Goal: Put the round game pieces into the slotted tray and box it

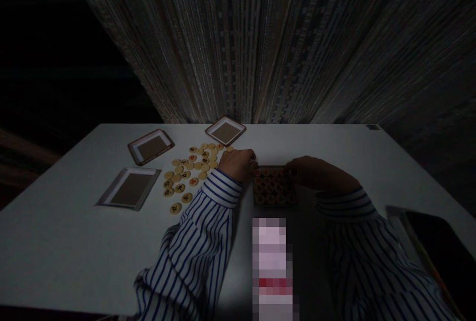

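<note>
Square tray of xiangqi pieces [274, 187] sits between left hand [238, 165] and right hand [308, 172]. Hands apart, one each side, at tray's far corners; clamping unclear. Loose pieces [189, 172] lie left.

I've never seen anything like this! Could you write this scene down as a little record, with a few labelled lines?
Left hand: at the left edge of a square tray filled with round pieces
Right hand: at that tray's right edge
Beside them: loose round xiangqi pieces
Also there: three shallow square trays
Surface: white table
</note>
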`<state>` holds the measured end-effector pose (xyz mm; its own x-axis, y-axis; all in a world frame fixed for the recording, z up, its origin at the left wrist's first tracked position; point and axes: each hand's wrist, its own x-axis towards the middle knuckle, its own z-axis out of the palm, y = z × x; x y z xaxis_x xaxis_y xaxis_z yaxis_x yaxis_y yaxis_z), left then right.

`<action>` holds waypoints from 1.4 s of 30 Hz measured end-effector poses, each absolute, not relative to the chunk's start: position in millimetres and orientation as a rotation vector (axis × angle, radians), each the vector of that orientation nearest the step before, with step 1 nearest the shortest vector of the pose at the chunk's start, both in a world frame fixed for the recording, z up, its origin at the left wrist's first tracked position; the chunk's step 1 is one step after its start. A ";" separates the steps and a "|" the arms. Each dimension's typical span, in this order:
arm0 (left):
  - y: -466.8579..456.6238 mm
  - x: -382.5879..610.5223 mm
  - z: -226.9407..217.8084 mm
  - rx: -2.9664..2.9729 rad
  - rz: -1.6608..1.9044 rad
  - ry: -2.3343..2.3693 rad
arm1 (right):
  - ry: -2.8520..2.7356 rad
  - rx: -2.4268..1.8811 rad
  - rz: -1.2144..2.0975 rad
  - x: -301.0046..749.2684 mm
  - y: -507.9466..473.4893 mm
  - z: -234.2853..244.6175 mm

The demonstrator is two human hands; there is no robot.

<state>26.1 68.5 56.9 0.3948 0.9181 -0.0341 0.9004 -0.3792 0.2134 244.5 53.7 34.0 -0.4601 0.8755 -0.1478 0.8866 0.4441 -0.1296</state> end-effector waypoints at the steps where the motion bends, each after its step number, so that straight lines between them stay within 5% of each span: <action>1: 68.7 26.0 56.6 2.453 0.141 1.618 | 2.613 1.605 -0.306 243.6 53.4 34.7; 42: 70.1 25.1 56.7 2.452 0.133 1.624 | 2.559 1.602 -0.255 231.4 51.4 38.5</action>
<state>25.1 70.1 56.7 0.3933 0.9188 -0.0339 0.9010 -0.3778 0.2130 231.4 51.4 38.5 -0.4364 0.8810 -0.1828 0.8997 0.4284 -0.0831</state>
